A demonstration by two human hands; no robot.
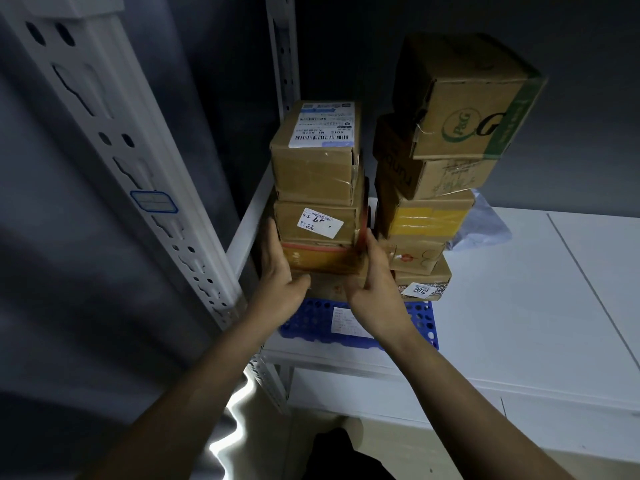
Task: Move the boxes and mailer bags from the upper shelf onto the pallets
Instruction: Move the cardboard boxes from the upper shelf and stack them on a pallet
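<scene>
Cardboard box stack (317,188) on the blue pallet's (304,322) left end: left hand (277,275) and right hand (375,285), fingers straight, press its lower sides between them.

I am seeing the white shelf (519,306) carrying a blue perforated pallet (304,323) at its front left corner, just beside the upright post (138,168). A grey mailer bag (485,226) is lying directly on the shelf board further back, partly hidden. A thin seam is running across the board at right.
</scene>
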